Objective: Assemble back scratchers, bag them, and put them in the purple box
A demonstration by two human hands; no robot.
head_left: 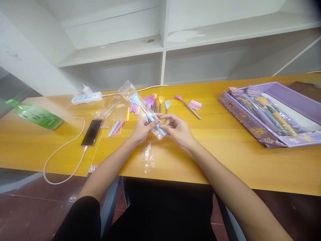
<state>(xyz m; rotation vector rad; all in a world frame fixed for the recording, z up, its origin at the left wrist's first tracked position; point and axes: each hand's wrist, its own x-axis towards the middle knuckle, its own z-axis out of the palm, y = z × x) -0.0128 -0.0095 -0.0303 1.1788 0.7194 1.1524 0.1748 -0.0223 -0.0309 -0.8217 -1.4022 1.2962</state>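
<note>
A blue back scratcher (135,99) with a hand-shaped head lies inside a clear plastic bag (127,87), tilted between my hands. My left hand (143,130) is closed around the bagged handle from the left. With bent fingers, my right hand (177,129) pinches the lower end near the blue grip. Just beyond them lie several more back scratchers with pink, purple, yellow and blue heads (161,99). Off to the right rests a pink-headed back scratcher (188,107) beside a pink card (195,104). Loose blue and pink grips (116,128) lie to the left.
An empty clear wrapper (147,156) lies near the table's front edge. At left are a phone (92,133) on a white cable, a green bottle (37,115) and a power strip (87,97). A purple display box (253,124) holding bagged back scratchers stands right.
</note>
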